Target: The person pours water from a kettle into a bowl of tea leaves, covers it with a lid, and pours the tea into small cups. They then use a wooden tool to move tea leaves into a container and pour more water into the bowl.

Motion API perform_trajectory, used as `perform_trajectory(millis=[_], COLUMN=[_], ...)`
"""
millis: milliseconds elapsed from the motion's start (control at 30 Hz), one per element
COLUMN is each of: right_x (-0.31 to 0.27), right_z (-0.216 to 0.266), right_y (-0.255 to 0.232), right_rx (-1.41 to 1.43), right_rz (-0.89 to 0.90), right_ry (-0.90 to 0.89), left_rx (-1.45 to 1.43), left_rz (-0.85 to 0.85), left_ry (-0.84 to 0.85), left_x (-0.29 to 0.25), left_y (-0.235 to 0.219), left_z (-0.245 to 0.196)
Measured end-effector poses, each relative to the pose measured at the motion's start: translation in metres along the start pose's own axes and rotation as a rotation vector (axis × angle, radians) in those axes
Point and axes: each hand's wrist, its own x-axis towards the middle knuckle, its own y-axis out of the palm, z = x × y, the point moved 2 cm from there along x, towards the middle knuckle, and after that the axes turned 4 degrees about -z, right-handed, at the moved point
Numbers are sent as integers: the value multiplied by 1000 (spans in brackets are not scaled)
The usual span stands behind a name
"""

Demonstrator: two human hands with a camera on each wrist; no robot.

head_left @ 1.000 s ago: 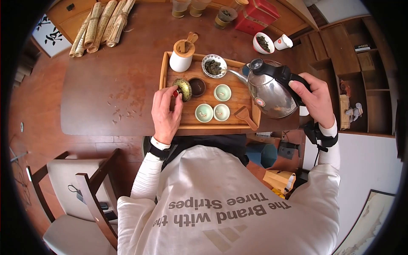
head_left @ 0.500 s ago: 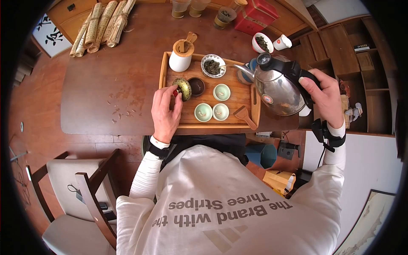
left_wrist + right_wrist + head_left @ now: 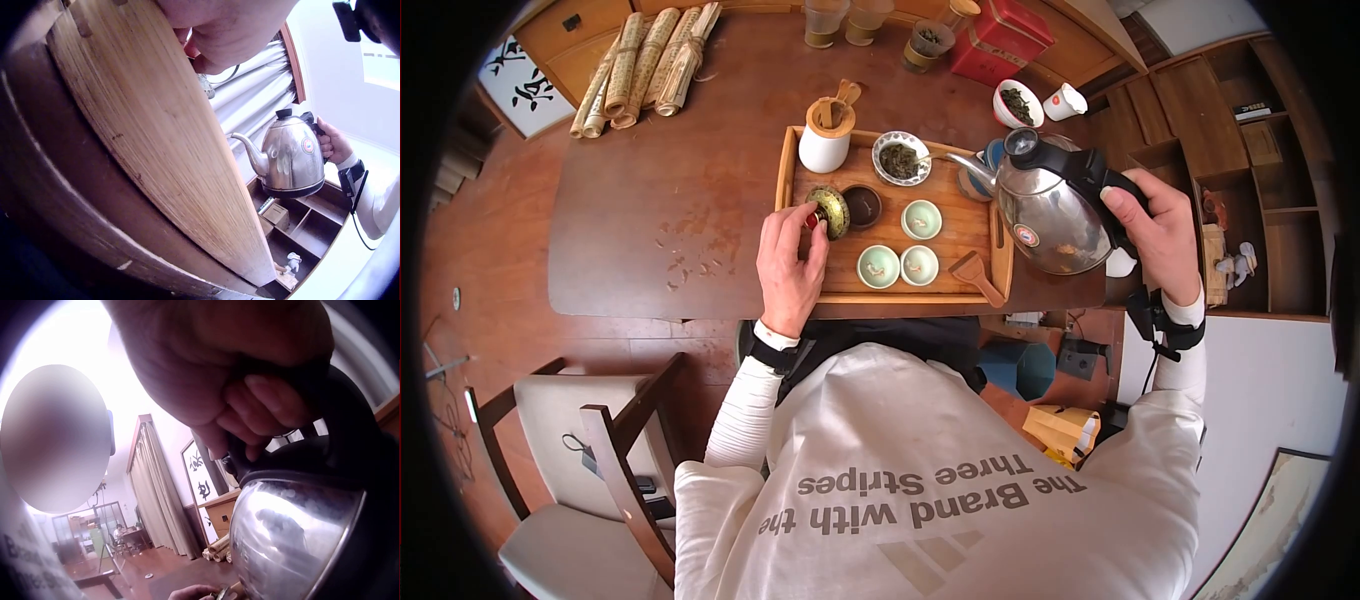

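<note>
My right hand (image 3: 1165,225) grips the black handle of a steel electric kettle (image 3: 1055,225), held above the right end of the wooden tray (image 3: 788,165). Its spout points left at a patterned white bowl with dark tea leaves (image 3: 900,158), and a thin pale streak runs between spout and bowl. In the left wrist view the kettle (image 3: 290,156) hangs nearly level. My left hand (image 3: 790,265) pinches the red knob of a gold-green patterned lid (image 3: 832,212), tipped on edge beside a dark round cup (image 3: 862,206). Several pale green cups, including one front cup (image 3: 878,267), stand nearby.
A white tool holder (image 3: 824,150) stands at the tray's back left, a wooden scoop (image 3: 977,277) at its front right. Behind are a red box (image 3: 1002,40), a bowl of leaves (image 3: 1017,103) and a white cup (image 3: 1064,101). Bamboo scrolls (image 3: 640,65) lie far left.
The kettle and my right hand have moved to the right, drawing the spout tip back from the bowl's rim. My left hand and the lid have stayed in place.
</note>
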Motion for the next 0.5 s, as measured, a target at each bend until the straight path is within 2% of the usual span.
perform_trajectory(millis=[67, 133, 233, 400, 500], right_x=[-4, -6, -8, -15, -21], right_z=[-7, -11, -22, -31, -44], right_y=[5, 8, 12, 14, 14], right_rx=[104, 54, 35, 76, 175], right_rz=[-33, -47, -26, -51, -131], right_ry=[60, 80, 0, 0, -9], left_rx=[4, -5, 15, 25, 20], left_rz=[0, 6, 11, 28, 47], left_ry=[-2, -3, 13, 12, 16], left_x=[1, 1, 1, 3, 12], left_y=[-1, 0, 1, -1, -4], left_z=[-1, -1, 1, -6, -21])
